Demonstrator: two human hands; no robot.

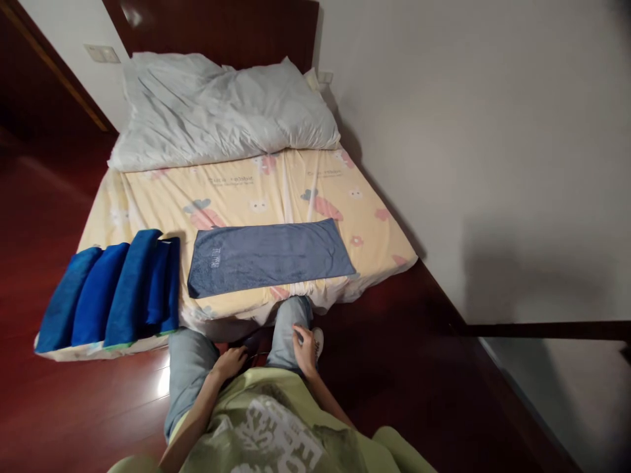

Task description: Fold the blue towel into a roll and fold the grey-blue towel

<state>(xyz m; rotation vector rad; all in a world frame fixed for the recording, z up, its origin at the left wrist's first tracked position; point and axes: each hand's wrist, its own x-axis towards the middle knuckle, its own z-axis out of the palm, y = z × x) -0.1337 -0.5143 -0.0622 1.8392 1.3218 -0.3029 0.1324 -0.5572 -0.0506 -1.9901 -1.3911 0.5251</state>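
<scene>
Both hands rest at the lap: right hand loosely uncurled, left hand slack, probably empty, its palm hidden. 1 grey-blue towel lies ahead, seemingly flattened for reach; folded blue towels sit leftward.

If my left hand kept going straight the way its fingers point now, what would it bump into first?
Your left hand points across the gap between your legs, so it would probably meet your right jeans leg first, though depth there is hard to judge.
</scene>
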